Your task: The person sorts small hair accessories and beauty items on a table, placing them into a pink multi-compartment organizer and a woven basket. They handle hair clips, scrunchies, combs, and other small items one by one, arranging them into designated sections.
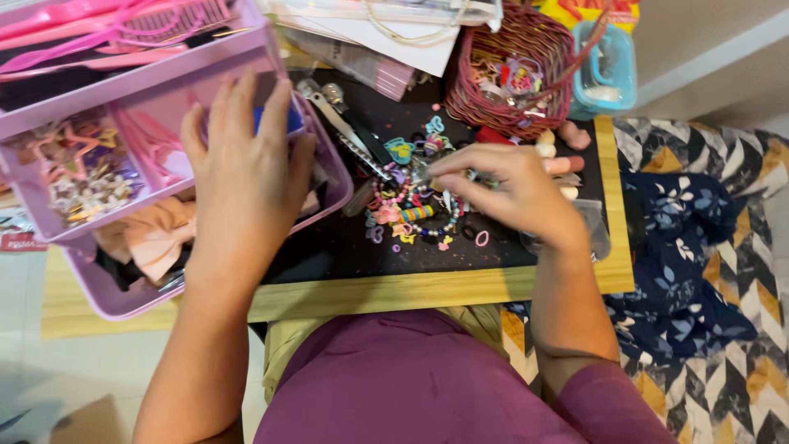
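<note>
Now your left hand (246,177) is resting spread over the organizer (123,115) at frame left, grasping nothing; your right hand (514,193) is pinching a clip (481,177) above the trinkets (415,215) at centre.

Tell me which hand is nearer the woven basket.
Right. The right hand pinches small pieces just below the woven basket; the left hand rests on the purple organizer, far across.

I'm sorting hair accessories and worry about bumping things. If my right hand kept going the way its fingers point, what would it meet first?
Probably the pile of small colourful clips and beads just beyond the right hand, then the lilac organiser tray; height is unclear.
</note>
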